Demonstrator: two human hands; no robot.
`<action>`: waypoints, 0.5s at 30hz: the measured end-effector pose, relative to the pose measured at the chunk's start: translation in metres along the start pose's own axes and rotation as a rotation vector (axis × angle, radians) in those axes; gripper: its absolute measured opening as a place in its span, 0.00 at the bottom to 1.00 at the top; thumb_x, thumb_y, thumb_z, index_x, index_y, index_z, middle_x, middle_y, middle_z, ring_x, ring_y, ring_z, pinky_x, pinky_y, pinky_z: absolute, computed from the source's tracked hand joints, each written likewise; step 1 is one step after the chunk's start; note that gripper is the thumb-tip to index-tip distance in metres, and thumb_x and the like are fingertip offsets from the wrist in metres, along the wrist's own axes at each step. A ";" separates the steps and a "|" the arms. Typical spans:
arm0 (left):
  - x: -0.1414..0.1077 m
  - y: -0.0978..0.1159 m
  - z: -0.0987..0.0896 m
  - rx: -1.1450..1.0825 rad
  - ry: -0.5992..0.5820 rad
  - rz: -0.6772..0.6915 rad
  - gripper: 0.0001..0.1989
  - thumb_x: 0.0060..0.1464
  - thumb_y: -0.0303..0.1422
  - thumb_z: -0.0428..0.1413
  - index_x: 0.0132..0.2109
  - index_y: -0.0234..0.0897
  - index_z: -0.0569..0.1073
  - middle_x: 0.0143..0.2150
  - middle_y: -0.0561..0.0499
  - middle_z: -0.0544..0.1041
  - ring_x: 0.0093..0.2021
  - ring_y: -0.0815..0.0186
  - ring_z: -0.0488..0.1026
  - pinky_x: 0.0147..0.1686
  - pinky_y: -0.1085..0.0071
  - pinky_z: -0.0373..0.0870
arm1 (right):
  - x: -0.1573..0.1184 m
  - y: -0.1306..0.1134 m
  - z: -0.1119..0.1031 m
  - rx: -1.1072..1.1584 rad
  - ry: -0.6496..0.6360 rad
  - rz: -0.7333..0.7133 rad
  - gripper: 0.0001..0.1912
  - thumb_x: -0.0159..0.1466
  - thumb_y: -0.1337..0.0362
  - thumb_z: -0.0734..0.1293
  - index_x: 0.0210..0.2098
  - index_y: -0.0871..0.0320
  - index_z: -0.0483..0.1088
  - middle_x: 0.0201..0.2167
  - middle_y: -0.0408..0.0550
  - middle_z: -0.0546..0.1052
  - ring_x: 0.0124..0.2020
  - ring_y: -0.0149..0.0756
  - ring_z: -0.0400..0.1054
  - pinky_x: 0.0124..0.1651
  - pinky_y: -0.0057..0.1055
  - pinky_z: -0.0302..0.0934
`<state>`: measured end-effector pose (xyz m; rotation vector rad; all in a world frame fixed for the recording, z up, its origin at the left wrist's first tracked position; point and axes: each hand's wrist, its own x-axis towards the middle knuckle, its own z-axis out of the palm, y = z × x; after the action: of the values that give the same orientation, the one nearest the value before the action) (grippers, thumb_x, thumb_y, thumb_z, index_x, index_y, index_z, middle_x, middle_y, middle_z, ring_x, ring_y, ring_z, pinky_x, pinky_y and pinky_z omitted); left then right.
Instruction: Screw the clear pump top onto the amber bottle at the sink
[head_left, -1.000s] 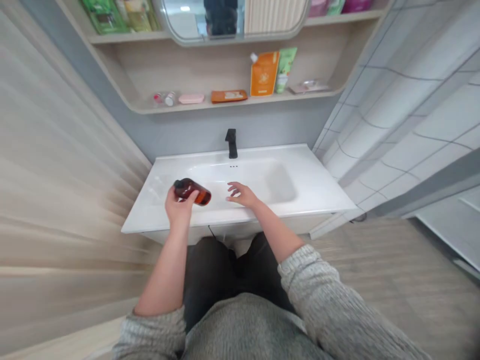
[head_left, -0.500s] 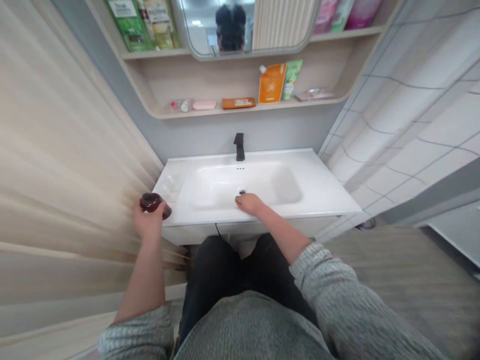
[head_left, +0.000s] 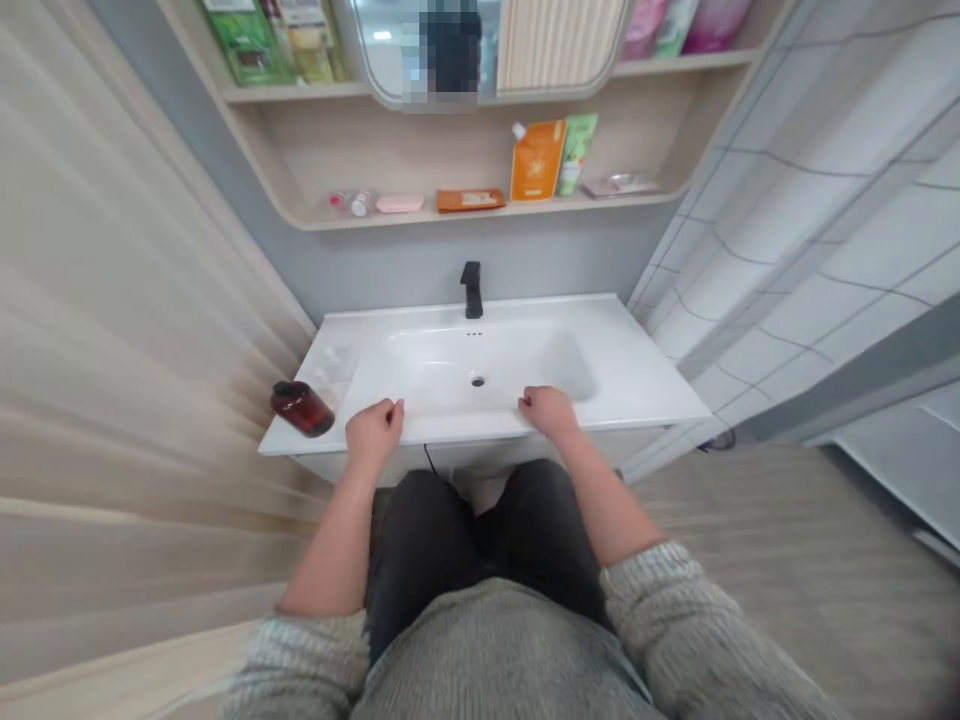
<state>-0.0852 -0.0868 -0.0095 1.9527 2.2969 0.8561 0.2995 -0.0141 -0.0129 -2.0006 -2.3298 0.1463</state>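
Note:
A dark amber bottle (head_left: 306, 410) with a black top stands at the left front corner of the white washbasin counter (head_left: 645, 375). My left hand (head_left: 373, 432) is just right of the bottle, apart from it, curled into a loose fist over the counter's front edge. Over the front right part of the basin (head_left: 442, 385) is my right hand (head_left: 549, 410), also closed, its fingers folded inward. Nothing shows in either fist. Behind the basin rises a black faucet (head_left: 472, 290), with the dark drain hole (head_left: 478, 381) in front of it.
Above the counter, a wall shelf (head_left: 405, 219) bears an orange pouch (head_left: 538, 160), a green tube (head_left: 576, 155), an orange packet (head_left: 470, 200) and a pink bar-shaped item (head_left: 400, 204). A mirror (head_left: 559, 45) hangs over it. A beige curtain (head_left: 150, 350) borders the left side.
My left hand has let go of the amber bottle and moved right, leaving it on the counter. My right hand has shifted right, away from the drain. The view has moved slightly.

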 end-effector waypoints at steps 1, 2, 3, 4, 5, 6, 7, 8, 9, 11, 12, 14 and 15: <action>0.007 0.008 0.008 0.019 -0.066 -0.015 0.22 0.71 0.48 0.52 0.31 0.43 0.74 0.28 0.47 0.75 0.34 0.56 0.73 0.36 0.65 0.58 | 0.000 -0.002 0.000 0.000 -0.004 -0.003 0.17 0.76 0.58 0.63 0.48 0.57 0.84 0.47 0.61 0.87 0.50 0.50 0.80 0.46 0.35 0.64; 0.012 0.014 0.015 0.033 -0.107 -0.035 0.23 0.71 0.49 0.52 0.28 0.43 0.72 0.26 0.47 0.74 0.33 0.57 0.72 0.35 0.65 0.55 | 0.000 -0.003 0.000 0.001 -0.005 -0.003 0.18 0.76 0.59 0.63 0.48 0.57 0.85 0.47 0.61 0.87 0.49 0.50 0.80 0.47 0.35 0.64; 0.016 0.019 0.020 0.037 -0.129 -0.057 0.25 0.71 0.49 0.52 0.27 0.43 0.71 0.25 0.47 0.72 0.32 0.57 0.71 0.34 0.65 0.52 | 0.000 -0.004 -0.001 0.003 -0.007 -0.003 0.18 0.76 0.59 0.63 0.48 0.57 0.85 0.47 0.61 0.87 0.49 0.49 0.80 0.47 0.35 0.64; 0.017 0.021 0.023 0.033 -0.137 -0.076 0.25 0.70 0.49 0.52 0.26 0.43 0.70 0.24 0.48 0.71 0.32 0.57 0.70 0.34 0.65 0.51 | 0.000 -0.004 -0.002 0.005 -0.008 -0.004 0.18 0.76 0.59 0.63 0.48 0.57 0.85 0.47 0.61 0.87 0.49 0.49 0.80 0.47 0.34 0.64; 0.016 0.021 0.025 0.023 -0.123 -0.094 0.25 0.70 0.49 0.53 0.26 0.43 0.70 0.24 0.48 0.71 0.32 0.58 0.69 0.34 0.65 0.50 | 0.000 -0.003 -0.002 0.006 -0.009 -0.007 0.18 0.76 0.59 0.63 0.47 0.57 0.85 0.47 0.61 0.87 0.49 0.49 0.80 0.47 0.34 0.64; 0.012 0.020 0.025 0.007 -0.093 -0.112 0.24 0.69 0.49 0.53 0.27 0.42 0.70 0.25 0.48 0.71 0.32 0.58 0.69 0.35 0.65 0.50 | 0.000 -0.003 -0.003 0.008 -0.010 -0.009 0.18 0.76 0.59 0.63 0.47 0.57 0.85 0.47 0.61 0.87 0.49 0.48 0.80 0.47 0.34 0.64; 0.008 0.016 0.023 -0.016 -0.048 -0.132 0.23 0.69 0.49 0.54 0.28 0.42 0.71 0.26 0.49 0.72 0.32 0.58 0.70 0.35 0.65 0.51 | 0.000 -0.002 -0.003 0.009 -0.009 -0.010 0.18 0.76 0.59 0.63 0.47 0.56 0.85 0.47 0.61 0.87 0.49 0.48 0.80 0.46 0.34 0.64; 0.002 0.009 0.019 -0.048 0.010 -0.152 0.21 0.69 0.49 0.54 0.30 0.42 0.73 0.27 0.49 0.73 0.33 0.58 0.70 0.35 0.65 0.53 | -0.001 -0.001 -0.003 0.010 -0.006 -0.009 0.18 0.76 0.59 0.63 0.47 0.56 0.85 0.47 0.60 0.87 0.49 0.49 0.80 0.46 0.34 0.63; -0.005 0.001 0.013 -0.085 0.077 -0.170 0.19 0.68 0.48 0.54 0.33 0.43 0.74 0.29 0.49 0.75 0.34 0.58 0.72 0.36 0.65 0.56 | -0.001 -0.001 -0.003 0.012 -0.002 -0.008 0.18 0.76 0.58 0.63 0.47 0.56 0.85 0.46 0.60 0.87 0.49 0.49 0.81 0.46 0.34 0.63; -0.016 -0.022 -0.005 -0.150 0.243 -0.194 0.15 0.67 0.47 0.54 0.40 0.42 0.76 0.34 0.49 0.78 0.37 0.56 0.74 0.40 0.63 0.64 | -0.002 -0.001 -0.003 0.021 0.006 -0.006 0.18 0.76 0.58 0.63 0.47 0.56 0.85 0.46 0.60 0.87 0.48 0.49 0.81 0.45 0.35 0.63; -0.020 -0.034 -0.016 -0.162 0.349 -0.196 0.14 0.67 0.46 0.54 0.43 0.42 0.76 0.37 0.48 0.78 0.39 0.55 0.76 0.43 0.61 0.68 | -0.002 -0.001 -0.002 0.026 0.009 -0.004 0.18 0.76 0.58 0.63 0.47 0.57 0.85 0.46 0.60 0.87 0.48 0.49 0.81 0.45 0.35 0.63; -0.026 -0.057 -0.040 -0.121 0.537 -0.239 0.15 0.64 0.47 0.57 0.46 0.41 0.74 0.42 0.46 0.78 0.44 0.52 0.76 0.52 0.55 0.72 | -0.002 -0.002 -0.001 0.028 0.014 0.003 0.18 0.76 0.58 0.63 0.47 0.57 0.85 0.45 0.60 0.87 0.48 0.48 0.81 0.45 0.34 0.62; -0.028 -0.066 -0.052 -0.098 0.607 -0.282 0.15 0.63 0.48 0.58 0.46 0.42 0.73 0.44 0.45 0.78 0.46 0.51 0.76 0.55 0.52 0.73 | -0.001 -0.002 -0.001 0.025 0.014 0.008 0.18 0.76 0.58 0.63 0.46 0.57 0.85 0.45 0.60 0.87 0.47 0.48 0.81 0.45 0.34 0.62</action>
<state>-0.1572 -0.1382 -0.0014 1.4063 2.6599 1.6602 0.2980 -0.0157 -0.0117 -1.9933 -2.2997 0.1606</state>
